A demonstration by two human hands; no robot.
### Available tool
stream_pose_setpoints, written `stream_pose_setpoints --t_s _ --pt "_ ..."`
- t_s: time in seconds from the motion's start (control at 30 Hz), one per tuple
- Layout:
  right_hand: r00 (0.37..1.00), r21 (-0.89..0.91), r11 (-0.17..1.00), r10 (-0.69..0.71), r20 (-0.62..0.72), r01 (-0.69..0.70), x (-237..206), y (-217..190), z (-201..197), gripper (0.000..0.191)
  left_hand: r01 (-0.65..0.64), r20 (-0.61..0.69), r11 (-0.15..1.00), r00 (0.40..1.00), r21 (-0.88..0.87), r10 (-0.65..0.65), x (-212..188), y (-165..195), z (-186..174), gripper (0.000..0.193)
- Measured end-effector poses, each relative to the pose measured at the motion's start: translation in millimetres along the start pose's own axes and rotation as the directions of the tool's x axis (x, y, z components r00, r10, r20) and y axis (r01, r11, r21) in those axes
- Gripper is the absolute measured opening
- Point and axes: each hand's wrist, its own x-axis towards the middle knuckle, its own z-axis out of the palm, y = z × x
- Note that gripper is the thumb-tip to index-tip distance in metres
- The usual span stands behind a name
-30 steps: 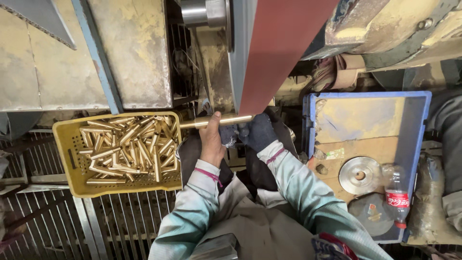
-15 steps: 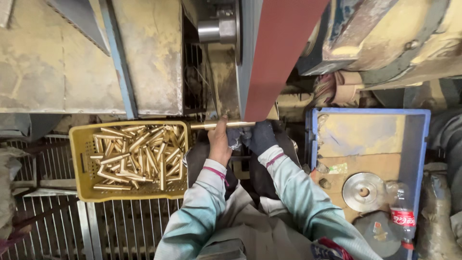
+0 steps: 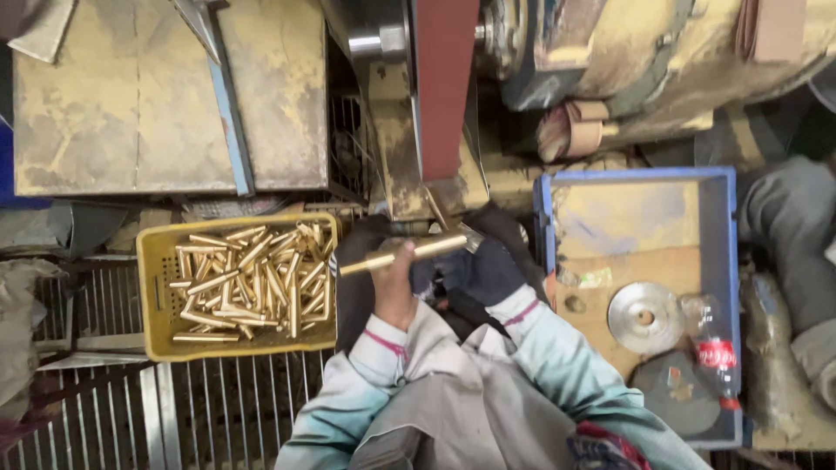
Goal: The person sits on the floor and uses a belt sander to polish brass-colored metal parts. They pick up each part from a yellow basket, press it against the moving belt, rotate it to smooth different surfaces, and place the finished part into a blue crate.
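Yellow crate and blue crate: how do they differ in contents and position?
The yellow crate sits on the person's left and is piled with brass tubes; the blue crate sits on the right and holds a metal disc, a plastic bottle and dusty bare floor. The blue crate looks larger. Both are open-topped plastic bins flanking the sanding belt.

A brass-gold rod crosses a dark glove, brass-coloured tubes fill a yellow crate, the sanding belt is rust-red, and the bin is blue.
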Motion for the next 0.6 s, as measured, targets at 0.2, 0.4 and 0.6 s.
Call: stream_pose_setpoints --t_s 0.2,0.4,0.6 --pt "0.914 -0.533 0.744 -0.305 0.267 0.404 -56.3 -38.8 0.3 0.018 -0.451 0.418 0.856 0.849 0.252 0.324 -66.5 22.5 -4.3 0.024" --pt "0.904 -0.324 0.849 -0.353 0.24 0.417 -79.0 -50.1 9.6 0.027 -0.744 0.572 0.613 0.633 0.266 0.521 -98.8 50.4 2.6 0.032" --pt "0.981 0.451 0.888 -0.002 0.195 -0.088 -92.0 -31.5 12.6 0.03 -0.794 0.625 0.535 0.58 0.29 0.523 -125.2 68.2 -2.2 0.036"
